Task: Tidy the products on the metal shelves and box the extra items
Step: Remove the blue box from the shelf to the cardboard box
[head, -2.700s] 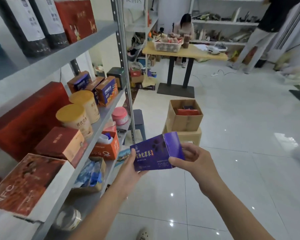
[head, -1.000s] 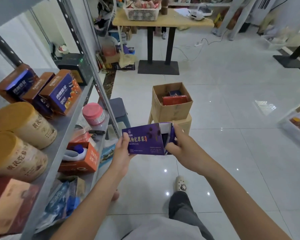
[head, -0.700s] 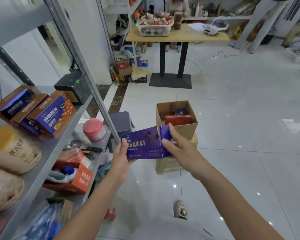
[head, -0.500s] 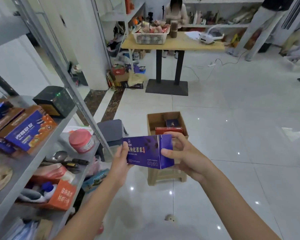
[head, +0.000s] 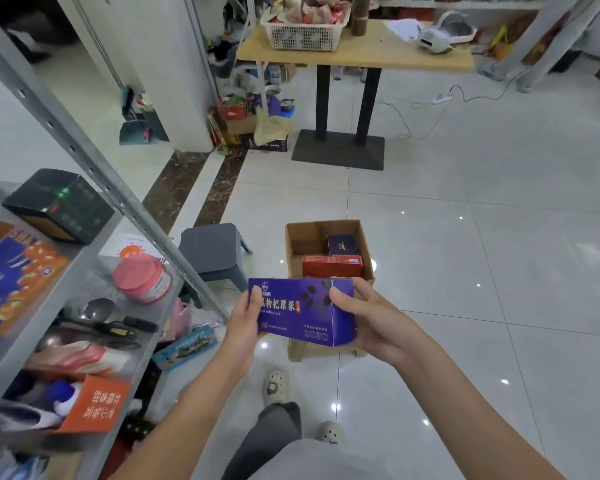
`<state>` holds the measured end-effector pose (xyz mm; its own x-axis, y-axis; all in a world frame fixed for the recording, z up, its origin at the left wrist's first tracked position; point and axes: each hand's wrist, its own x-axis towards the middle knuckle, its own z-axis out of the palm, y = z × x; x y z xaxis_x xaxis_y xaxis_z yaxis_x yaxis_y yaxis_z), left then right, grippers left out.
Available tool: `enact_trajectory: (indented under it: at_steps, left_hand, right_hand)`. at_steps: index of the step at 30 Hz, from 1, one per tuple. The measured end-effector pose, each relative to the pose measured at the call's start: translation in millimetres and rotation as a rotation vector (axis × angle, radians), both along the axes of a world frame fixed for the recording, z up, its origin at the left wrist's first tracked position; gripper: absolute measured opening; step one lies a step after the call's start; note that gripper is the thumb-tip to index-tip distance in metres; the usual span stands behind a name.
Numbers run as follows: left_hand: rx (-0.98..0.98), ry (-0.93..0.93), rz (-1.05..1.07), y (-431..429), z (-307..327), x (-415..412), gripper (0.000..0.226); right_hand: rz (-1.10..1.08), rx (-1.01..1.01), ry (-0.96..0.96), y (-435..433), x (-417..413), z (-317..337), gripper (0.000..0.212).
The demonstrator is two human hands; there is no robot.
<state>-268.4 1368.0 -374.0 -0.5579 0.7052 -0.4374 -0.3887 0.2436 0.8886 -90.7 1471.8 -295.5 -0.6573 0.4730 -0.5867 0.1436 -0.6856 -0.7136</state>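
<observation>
The purple carton (head: 302, 311) is held in mid-air between 2 hands, in front of and just below the open cardboard box (head: 297, 244). Its long axis runs left to right, with the right end slightly lower. The printed face is turned up toward the camera and the lettering reads upright.

The left hand (head: 243, 323) grips the left end with its thumb laid on the front face. The right hand (head: 374, 323) grips the right end, thumb on the front and fingers curled behind and under. Both forearms reach forward from the lower edge.

Inside the cardboard box lie 1 red box (head: 332, 265) and 1 dark blue box (head: 342, 244). The metal shelves (head: 125, 206) stand to the left.
</observation>
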Motion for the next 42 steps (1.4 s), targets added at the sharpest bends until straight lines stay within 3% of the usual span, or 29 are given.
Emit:
enact_trajectory:
  at_steps: [4,8,15,19,24,28,30,32,36,42]
  left_hand:
    - [-0.031,-0.007,-0.009,25.1,-6.7,-28.2,0.056]
    - [-0.071,0.034,0.011,60.8,-4.3,-68.7,0.045]
    - [0.031,0.111,-0.412,116.8,4.0,-148.7,0.052]
    - [-0.021,0.398,-0.599,154.6,-14.7,-150.2,0.051]
    - [-0.05,0.55,-0.591,202.2,-40.4,-151.1,0.058]
    - [-0.33,1.057,-0.798,235.4,-70.4,-162.4,0.083]
    - [-0.538,1.204,-0.95,243.6,-88.9,-172.2,0.094]
    - [-0.669,1.223,-1.024,246.5,-108.6,-175.6,0.097]
    - [-0.716,1.196,-1.029,257.1,-149.9,-168.1,0.093]
    - [-0.741,1.2,-1.087,271.7,-193.4,-150.6,0.103]
  right_hand:
    - [-0.079,-0.098,0.014,18.4,-31.1,-13.4,0.059]
    - [-0.035,0.328,-0.154,37.3,-73.3,-26.0,0.063]
    - [-0.029,0.552,-0.263,112.3,-83.3,-62.6,0.061]
    - [0.012,0.746,-0.443,142.7,-78.6,-84.7,0.066]
    - [0.063,0.955,-0.616,188.5,-86.5,-104.7,0.059]
    - [0.097,1.094,-0.784,230.1,-94.8,-131.8,0.044]
    - [0.17,1.12,-0.833,252.8,-97.9,-149.5,0.037]
    - [0.277,1.137,-0.848,275.1,-102.0,-170.3,0.041]
    - [0.603,1.001,-0.803,313.1,-114.8,-215.8,0.059]
    - [1.065,1.436,-0.986,339.0,-115.7,-267.0,0.074]
